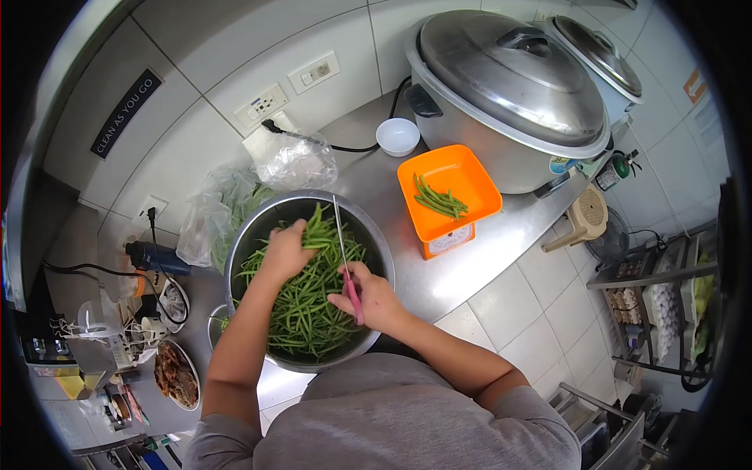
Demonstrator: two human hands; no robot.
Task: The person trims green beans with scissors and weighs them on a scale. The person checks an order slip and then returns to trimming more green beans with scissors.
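Observation:
A large steel bowl [386, 249] full of green beans [313, 313] stands on the counter in front of me. My left hand [287, 252] is over the far part of the bowl, its fingers closed on a bunch of green beans that sticks up to its right. In my right hand [371, 298] is a knife [355, 301] with a pink handle. Its thin blade points away from me, just right of the bunch. Whether the blade touches the beans I cannot tell.
Right of the bowl, an orange weighing scale [449, 241] carries an orange tray [486, 205] with a few beans. Behind are a white bowl [398, 137] and a big rice cooker [509, 86]. Plastic bags [294, 162] lie behind the bowl; a plate of dark food [176, 374] is left.

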